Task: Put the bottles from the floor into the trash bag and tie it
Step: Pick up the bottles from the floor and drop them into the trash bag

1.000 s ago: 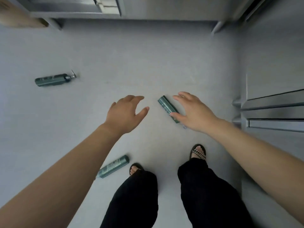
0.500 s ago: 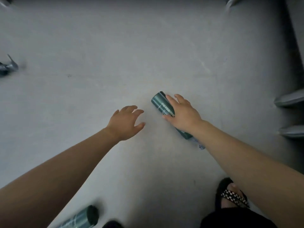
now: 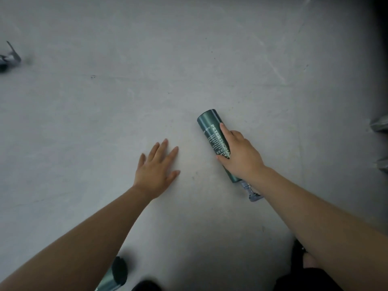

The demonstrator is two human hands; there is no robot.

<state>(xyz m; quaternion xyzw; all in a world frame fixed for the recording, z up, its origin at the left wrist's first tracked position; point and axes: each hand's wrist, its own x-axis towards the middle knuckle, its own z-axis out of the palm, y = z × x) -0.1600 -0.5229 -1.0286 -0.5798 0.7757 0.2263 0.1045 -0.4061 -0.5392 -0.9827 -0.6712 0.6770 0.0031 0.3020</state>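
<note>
Green and dark, the green bottle [image 3: 210, 127] lay on its side on the pale grey floor [image 3: 189, 59], directly under the right hand [image 3: 241, 158]. That hand gripped the bottle around its middle. The thumb pressed against the side nearer the person, the index finger lay straight along the top over the white lettering, and the other fingers curled out of sight over the far side. The flat base stuck out beyond the fingertips, and the neck showed behind the wrist.

The bottle's long axis ran on a diagonal. The base pointed away from the person and to the left, and the clear pump [image 3: 253, 193] pointed back toward the person and to the right, partly hidden by the forearm. The wall of the bottle was opaque, so what it held could not be told.

The left hand [image 3: 156, 169] was just to the left of the bottle and apart from it. It held nothing, with the palm down and the fingers straight and spread. Whether it touched the floor could not be told.

A second bottle [image 3: 117, 274] lay at the bottom edge, partly hidden by the left forearm. A third bottle [image 3: 8, 58] showed only its pump end at the far left edge, well apart from both hands. A foot [image 3: 308, 259] stood beneath the right forearm, and metal legs [image 3: 380, 124] showed at the right edge.
</note>
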